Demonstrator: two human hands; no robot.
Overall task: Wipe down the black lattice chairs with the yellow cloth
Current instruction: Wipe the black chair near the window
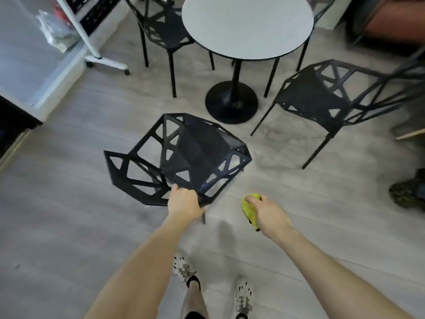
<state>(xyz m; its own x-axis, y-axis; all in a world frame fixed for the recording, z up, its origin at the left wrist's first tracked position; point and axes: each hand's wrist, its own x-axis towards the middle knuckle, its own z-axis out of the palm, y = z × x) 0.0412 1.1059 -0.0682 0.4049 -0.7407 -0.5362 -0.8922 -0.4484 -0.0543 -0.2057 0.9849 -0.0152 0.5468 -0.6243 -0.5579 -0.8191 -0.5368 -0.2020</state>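
Observation:
A black lattice chair (pixel 190 155) stands on the floor straight in front of me, seat facing away. My left hand (pixel 184 202) grips its near back edge. To the right of that chair, my right hand (pixel 264 211) holds the bunched yellow cloth (pixel 249 211) in the air, apart from the chair. A second black lattice chair (pixel 326 97) stands at the right of the table. A third black lattice chair (pixel 161 26) is pushed in at the table's far left.
A round white table (pixel 247 26) on a black pedestal base (pixel 231 102) stands behind the near chair. A white wheeled stand (pixel 101 58) is at the upper left, beside a grey counter. Another person's shoe (pixel 408 192) shows at the right edge.

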